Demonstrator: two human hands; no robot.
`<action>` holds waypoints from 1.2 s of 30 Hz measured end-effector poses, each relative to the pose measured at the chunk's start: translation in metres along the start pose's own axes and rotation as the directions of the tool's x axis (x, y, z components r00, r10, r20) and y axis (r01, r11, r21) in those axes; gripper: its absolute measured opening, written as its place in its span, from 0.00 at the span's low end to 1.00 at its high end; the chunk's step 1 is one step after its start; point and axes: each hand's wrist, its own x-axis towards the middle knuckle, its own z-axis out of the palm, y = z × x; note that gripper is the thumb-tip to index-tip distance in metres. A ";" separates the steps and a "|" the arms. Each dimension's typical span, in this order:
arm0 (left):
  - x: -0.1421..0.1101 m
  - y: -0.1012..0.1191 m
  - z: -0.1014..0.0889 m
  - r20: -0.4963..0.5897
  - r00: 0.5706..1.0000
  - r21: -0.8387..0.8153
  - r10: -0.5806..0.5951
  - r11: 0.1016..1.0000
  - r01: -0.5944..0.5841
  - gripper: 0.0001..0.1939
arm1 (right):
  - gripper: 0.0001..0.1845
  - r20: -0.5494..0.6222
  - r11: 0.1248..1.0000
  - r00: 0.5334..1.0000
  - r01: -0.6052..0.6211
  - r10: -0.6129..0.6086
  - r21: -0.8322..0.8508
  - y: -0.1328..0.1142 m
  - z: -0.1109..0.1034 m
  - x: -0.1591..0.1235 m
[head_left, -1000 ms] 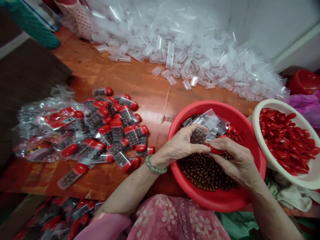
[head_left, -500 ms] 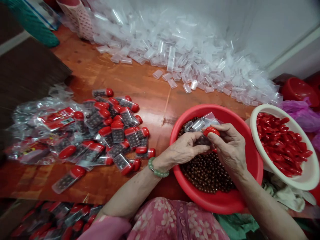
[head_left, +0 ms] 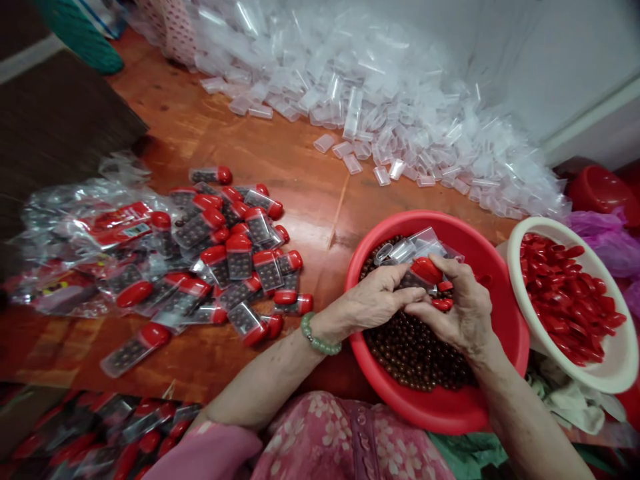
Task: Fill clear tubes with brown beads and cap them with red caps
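My left hand (head_left: 373,299) pinches a small clear plastic container with a red cap (head_left: 427,269) above the red basin (head_left: 361,267). My right hand (head_left: 463,307) is curled close against the container's right side, its thumb below and its fingers beside the cap. More loose red caps (head_left: 443,304) show between the right thumb and fingers, seemingly cupped there. Dark brown round beads (head_left: 420,357) fill the basin's bottom under both hands. Clear empty containers (head_left: 403,250) lie on the beads just behind my left fingers.
A cream basin (head_left: 515,267) full of red caps stands at the right. Empty clear containers (head_left: 360,100) are heaped along the wall. Several filled, red-capped containers (head_left: 240,257) and crumpled plastic bags (head_left: 55,220) lie on the wooden surface (head_left: 305,180) at left.
The right fingers have spread from their pinch on the red cap and moved slightly down, showing more red caps between them. The left hand keeps hold of the container. The view has shifted a little.
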 end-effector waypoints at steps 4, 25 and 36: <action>0.000 -0.001 0.000 -0.006 0.998 -0.154 -0.061 0.986 0.059 0.18 | 0.44 0.140 0.962 0.982 0.158 -0.129 -0.222 -0.002 -0.003 0.005; 0.004 -0.005 0.000 -0.034 0.999 -0.013 0.017 1.000 -0.018 0.23 | 0.34 0.204 0.866 0.953 0.291 -0.225 -0.407 -0.008 0.006 0.010; 0.001 0.001 0.001 0.011 1.000 -0.056 -0.004 0.998 0.004 0.16 | 0.37 0.145 0.864 0.943 0.331 -0.298 -0.380 -0.003 0.011 0.009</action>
